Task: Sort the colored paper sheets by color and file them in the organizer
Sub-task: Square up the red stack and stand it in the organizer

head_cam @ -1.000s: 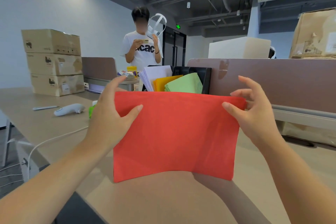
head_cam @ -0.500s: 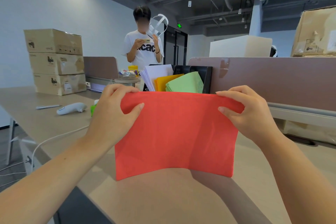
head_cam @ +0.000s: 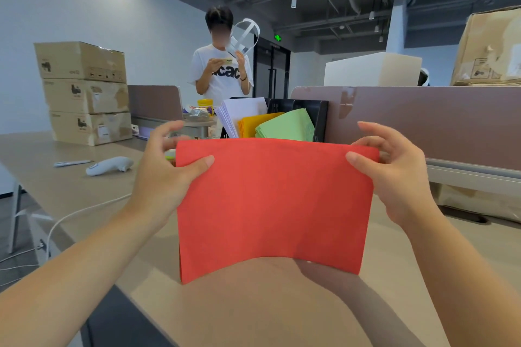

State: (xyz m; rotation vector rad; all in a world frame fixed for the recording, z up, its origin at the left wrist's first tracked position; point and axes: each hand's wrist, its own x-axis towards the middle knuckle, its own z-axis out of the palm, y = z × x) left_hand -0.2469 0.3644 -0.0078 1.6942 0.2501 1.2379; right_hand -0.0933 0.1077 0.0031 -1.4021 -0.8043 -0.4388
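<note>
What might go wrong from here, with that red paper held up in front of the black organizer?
1. The left hand and right hand hold the red sheets only by the top corners, and the bottom edge bows; sheets may slip or fan apart.
2. The red sheets hide the lower front of the organizer, so they may catch on the green sheets or orange sheets that lean out of it.

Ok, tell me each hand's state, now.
Left hand: holds the red paper, thumb in front.
Right hand: holds the red paper likewise.
</note>
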